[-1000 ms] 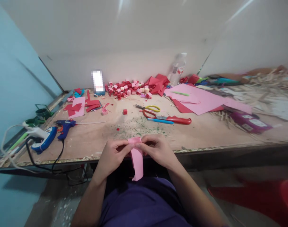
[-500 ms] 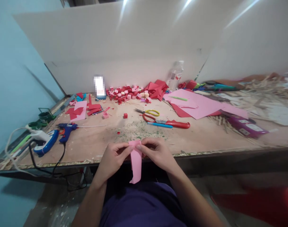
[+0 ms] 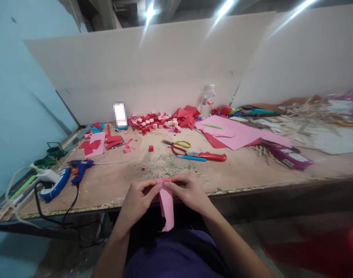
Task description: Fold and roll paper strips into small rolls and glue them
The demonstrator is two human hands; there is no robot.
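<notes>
A pink paper strip (image 3: 167, 208) hangs from my two hands just in front of the table edge, its upper end folded over and its lower end curled. My left hand (image 3: 143, 197) pinches the top of the strip from the left, thumb against the fingers. On the other side my right hand (image 3: 186, 191) grips the same folded end, its thumb lying across the paper. Beyond them on the table lie a small red paper cube (image 3: 151, 148), scissors with one yellow and one red handle (image 3: 182, 144), a blue pen (image 3: 192, 158) and a red-handled tool (image 3: 214, 156).
A blue glue gun (image 3: 81, 170) and a power strip (image 3: 56, 187) with cables lie at the left. Many small paper cubes (image 3: 154, 122) are heaped at the back beside a phone (image 3: 120, 116). Pink paper sheets (image 3: 237, 131), a clear bottle (image 3: 207, 100) and a purple package (image 3: 290, 157) are rightward.
The camera view has tilted up and turned slightly right, so the table things appear lower and farther left. Both hands keep hold of the pink strip's folded end.
</notes>
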